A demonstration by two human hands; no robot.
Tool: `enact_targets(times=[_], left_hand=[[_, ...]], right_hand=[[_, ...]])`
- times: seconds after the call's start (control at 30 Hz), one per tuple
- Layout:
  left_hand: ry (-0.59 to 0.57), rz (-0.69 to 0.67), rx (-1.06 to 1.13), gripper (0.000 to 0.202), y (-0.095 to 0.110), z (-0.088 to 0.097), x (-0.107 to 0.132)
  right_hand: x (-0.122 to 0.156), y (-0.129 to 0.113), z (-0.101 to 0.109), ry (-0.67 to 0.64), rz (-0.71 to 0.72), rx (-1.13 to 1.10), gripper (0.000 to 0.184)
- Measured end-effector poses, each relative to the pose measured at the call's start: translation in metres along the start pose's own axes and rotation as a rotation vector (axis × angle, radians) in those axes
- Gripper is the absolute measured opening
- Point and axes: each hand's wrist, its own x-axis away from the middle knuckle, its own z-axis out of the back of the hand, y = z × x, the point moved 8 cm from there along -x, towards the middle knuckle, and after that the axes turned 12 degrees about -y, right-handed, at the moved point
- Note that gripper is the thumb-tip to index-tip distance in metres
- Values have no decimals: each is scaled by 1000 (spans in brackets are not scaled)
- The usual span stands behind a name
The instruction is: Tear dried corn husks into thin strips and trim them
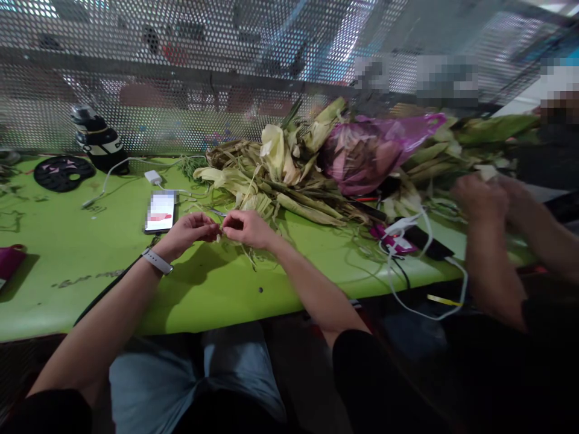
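Observation:
My left hand (192,230), with a white watch on its wrist, and my right hand (246,228) meet fingertip to fingertip over the green table (90,253). Both are pinched on a thin pale strip of corn husk (219,236) between them. Thin husk strands (253,256) hang down below my right hand. Just behind my hands lies a big heap of corn husks (280,175) and leaves.
A phone (160,211) on a white charging cable lies left of my hands. A pink plastic bag (371,150) sits in the heap. Another person's hands (482,196) work at the right. More phones and cables (407,241) lie near the right edge. A perforated metal screen (181,72) backs the table.

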Motion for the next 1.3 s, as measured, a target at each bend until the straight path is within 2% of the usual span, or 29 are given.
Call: enact_targets(times=[0.2, 0.37, 0.7, 1.0, 1.17, 1.3], left_hand=[[21, 61, 19, 28, -9, 4, -2], [43, 73, 102, 32, -13, 7, -1], [97, 71, 160, 21, -6, 7, 2], [89, 28, 143, 38, -8, 11, 0], [38, 12, 170, 43, -4, 8, 0], [56, 2, 214, 43, -3, 10, 1]], right_hand=[[3, -15, -2, 33, 116, 306, 11], [3, -17, -6, 16, 178, 381, 11], [2, -18, -7, -1, 178, 401, 10], [1, -13, -8, -14, 135, 396, 9], [0, -11, 1, 53, 158, 320, 32], [-3, -4, -4, -45, 123, 220, 24]])
